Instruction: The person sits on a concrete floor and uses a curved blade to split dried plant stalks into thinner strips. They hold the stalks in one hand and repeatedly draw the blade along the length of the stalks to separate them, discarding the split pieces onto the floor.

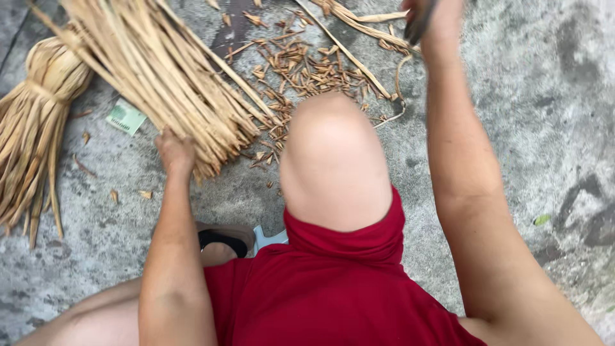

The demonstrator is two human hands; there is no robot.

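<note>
The left hand clenched the cut ends of a bundle of dry stalks, fanning toward eleven o'clock. At one o'clock the right hand gripped a dark blade, fingers mostly out of frame. Trimmings littered the concrete floor. A swing landing short could nick the raised knee or the holding fingers.
</note>
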